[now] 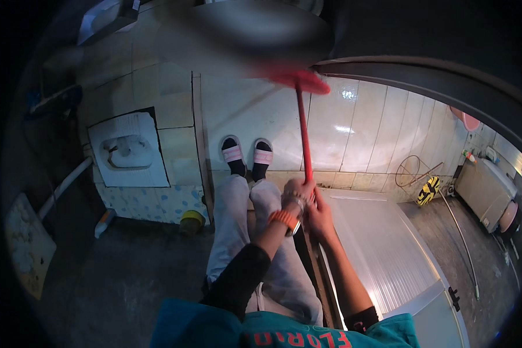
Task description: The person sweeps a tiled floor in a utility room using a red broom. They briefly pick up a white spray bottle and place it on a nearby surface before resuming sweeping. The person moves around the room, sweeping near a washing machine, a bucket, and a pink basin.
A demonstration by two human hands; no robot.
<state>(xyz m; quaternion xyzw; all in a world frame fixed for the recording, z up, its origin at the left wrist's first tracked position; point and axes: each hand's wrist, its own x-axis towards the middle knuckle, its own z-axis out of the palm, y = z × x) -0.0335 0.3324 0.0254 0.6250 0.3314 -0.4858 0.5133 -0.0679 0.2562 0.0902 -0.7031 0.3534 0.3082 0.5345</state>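
My left hand (299, 191) grips a red pole (305, 135) near its lower end in view. Just beside it, my right hand (321, 215) is also closed around the pole. From there the pole runs up to a red head (302, 81), partly blurred, whose exact kind I cannot tell. A large grey blurred shape (252, 35) covers part of that head. An orange-strapped watch (285, 219) and a beaded bracelet are on the left wrist. Pink-strapped slippers (263, 151) with dark socks stand on pale tiles below the pole head.
A squat toilet (128, 150) is set in tiles at left, with a bottle (104, 222) and a yellow-rimmed container (192, 222) nearby. A ribbed translucent door panel (387, 243) lies right of my legs. Farther right are a yellow-and-black mop head (429, 191) and a washing machine (485, 191).
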